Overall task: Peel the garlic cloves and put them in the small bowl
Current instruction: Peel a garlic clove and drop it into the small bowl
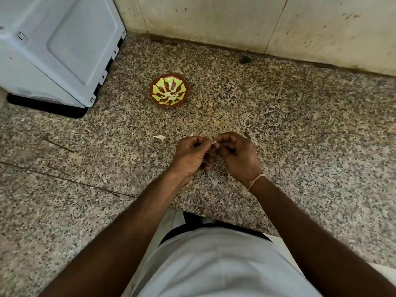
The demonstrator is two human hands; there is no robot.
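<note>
Right, both hands pinch one clove: left hand steadies it, right hand picks at the skin. I'd peel from the tip in strips, gently, no crushing. The bowl waits at eleven o'clock, well apart, pale pieces inside.

Pale shirt, pink wrist thread
</note>
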